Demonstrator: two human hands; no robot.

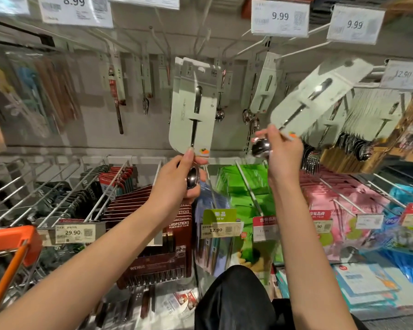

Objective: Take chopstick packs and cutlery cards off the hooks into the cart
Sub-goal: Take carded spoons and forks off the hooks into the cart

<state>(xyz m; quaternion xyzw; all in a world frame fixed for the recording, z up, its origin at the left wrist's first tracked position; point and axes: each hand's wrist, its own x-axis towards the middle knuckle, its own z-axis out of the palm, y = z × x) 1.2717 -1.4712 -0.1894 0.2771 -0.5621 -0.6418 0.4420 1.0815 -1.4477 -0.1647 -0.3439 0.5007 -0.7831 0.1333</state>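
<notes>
One head-worn, wide-angle view is aimed forward and down, close to the hook wall (93,129).

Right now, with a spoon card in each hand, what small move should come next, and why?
Probably lower the left hand leftward to drop its upright pale green spoon card toward the orange-handled cart. That card looks clear of the hooks, while the right hand holds its tilted pale green spoon card near the rack.

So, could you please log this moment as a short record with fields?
left hand: holds spoon card, upright
right hand: holds second spoon card, tilted right
hooks: above both cards; whether either card still hangs cannot be told
cart: orange, lower left
below: chopstick packs
</notes>
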